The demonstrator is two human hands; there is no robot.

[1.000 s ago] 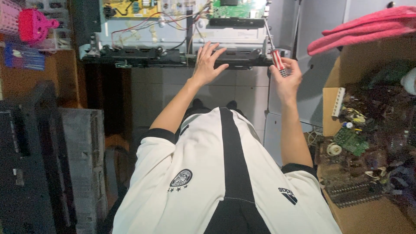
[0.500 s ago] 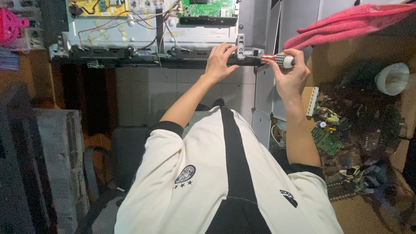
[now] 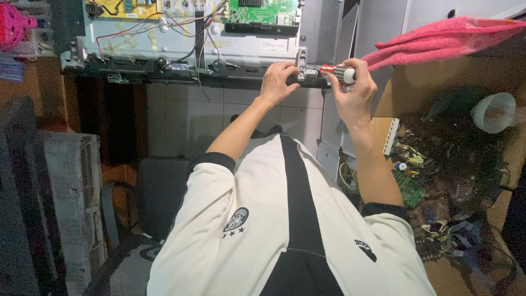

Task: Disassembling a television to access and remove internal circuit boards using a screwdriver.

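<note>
- Two bare hands work at the lower right edge of an opened flat-panel chassis (image 3: 192, 41), which stands upright against the tiled wall.
- Left hand (image 3: 280, 81): a second ago it lay flat and spread near the middle of the lower rail; it now sits further right, fingers curled down over the black bottom rail (image 3: 181, 70) just beside a small metal bracket (image 3: 301, 57). Its grip is closed on the rail edge, steadying it.
- Right hand (image 3: 353, 90): its grip is wrapped shut around a screwdriver (image 3: 335, 72) with a red and white handle. Earlier the tool hung slanted, apart from the panel; now it lies level, tip toward the bracket (contact with a screw cannot be made out).
- Reading of the change: both hands have closed in on one point, which suggests work on a fastener at that corner is in hand.
- Chassis appearance: pale metal back plate, a green circuit board (image 3: 262, 11) at upper right, a yellowish board (image 3: 123, 6) at upper left, red and black wires between them.
- Surroundings: a pink cloth (image 3: 438, 41) lies to the right, above a brown worktop (image 3: 515, 153) strewn with loose electronic scrap (image 3: 427, 181) and a pale cup (image 3: 493, 112).
</note>
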